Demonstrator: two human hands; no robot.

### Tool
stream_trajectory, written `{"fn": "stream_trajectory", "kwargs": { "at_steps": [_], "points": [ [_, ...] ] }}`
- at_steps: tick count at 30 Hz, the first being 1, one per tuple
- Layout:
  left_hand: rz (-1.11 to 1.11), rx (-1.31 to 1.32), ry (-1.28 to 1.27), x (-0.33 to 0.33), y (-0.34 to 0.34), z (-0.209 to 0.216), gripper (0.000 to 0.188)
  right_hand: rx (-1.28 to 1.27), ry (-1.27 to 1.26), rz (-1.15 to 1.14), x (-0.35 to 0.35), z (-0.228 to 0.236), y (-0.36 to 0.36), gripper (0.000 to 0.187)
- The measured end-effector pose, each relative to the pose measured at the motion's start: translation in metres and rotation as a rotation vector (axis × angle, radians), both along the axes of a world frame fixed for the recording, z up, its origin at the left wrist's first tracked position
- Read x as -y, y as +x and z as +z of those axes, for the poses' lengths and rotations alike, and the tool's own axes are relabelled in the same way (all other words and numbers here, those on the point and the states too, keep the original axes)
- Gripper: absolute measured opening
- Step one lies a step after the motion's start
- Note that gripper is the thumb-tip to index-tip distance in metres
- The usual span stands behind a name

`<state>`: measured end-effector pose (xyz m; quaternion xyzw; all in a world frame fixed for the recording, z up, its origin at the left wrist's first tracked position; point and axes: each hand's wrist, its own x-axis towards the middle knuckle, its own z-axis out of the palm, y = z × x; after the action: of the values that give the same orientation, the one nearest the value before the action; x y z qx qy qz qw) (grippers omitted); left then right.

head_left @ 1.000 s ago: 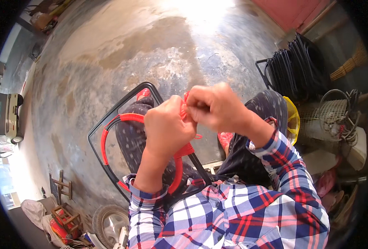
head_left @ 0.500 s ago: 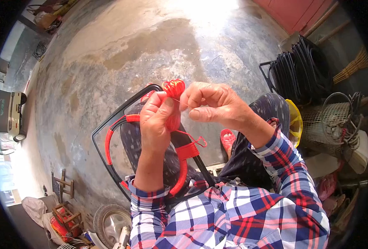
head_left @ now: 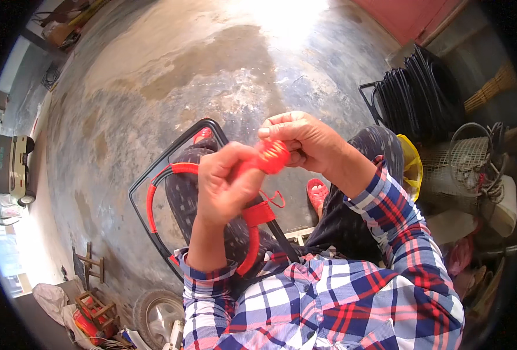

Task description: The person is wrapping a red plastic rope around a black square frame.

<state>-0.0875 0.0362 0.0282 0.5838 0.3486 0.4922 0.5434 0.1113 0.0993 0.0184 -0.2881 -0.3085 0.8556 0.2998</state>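
"Red cord bundle [head_left: 273, 155]: position?"

"Raised in front of me, between my two hands, apart from the black frame [head_left: 283, 240]."

"Left fingers?"

"My left hand [head_left: 226, 184] is closed round the bundle's left side. Blurred there; finger detail lost."

"Right?"

"My right hand [head_left: 308, 143] comes in from the other side, thumb at the bundle's top, fingers curled beside it. Whether they pinch a strand, I cannot tell."

"Below that?"

"A red-wrapped ring [head_left: 252, 251] meets the frame at a broad red binding [head_left: 259, 214]. A loose red loop [head_left: 280, 199] sticks out beside the binding, not tucked in."

"Step in hand, your judgement?"

"Working the cord by hand: left steadying, right busy at the strands."

"Next move calls for?"

"Firm left hold, I'd say, light right fingertips, slack kept from catching on the frame."
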Motion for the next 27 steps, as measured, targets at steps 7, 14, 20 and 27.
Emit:
{"fn": "stream_trajectory", "kwargs": {
  "at_steps": [7, 14, 20, 27],
  "points": [
    [0.328, -0.844, 0.355, -0.002, 0.024, 0.003, 0.015, 0.686, 1.019, -0.139, 0.011, 0.009, -0.002, 0.021],
    [0.441, -0.529, 0.022, -0.005, 0.019, -0.012, 0.009, 0.786, 1.454, -0.234, 0.026, 0.019, -0.007, 0.011],
    [0.33, 0.05, -0.16, -0.004, 0.011, -0.011, 0.015, 0.44, 0.96, -0.347, 0.028, 0.018, -0.017, 0.011],
    [0.323, 0.293, -0.174, -0.005, 0.011, -0.012, 0.019, 0.524, 0.743, -0.075, 0.018, 0.021, -0.012, 0.011]
  ]
}}
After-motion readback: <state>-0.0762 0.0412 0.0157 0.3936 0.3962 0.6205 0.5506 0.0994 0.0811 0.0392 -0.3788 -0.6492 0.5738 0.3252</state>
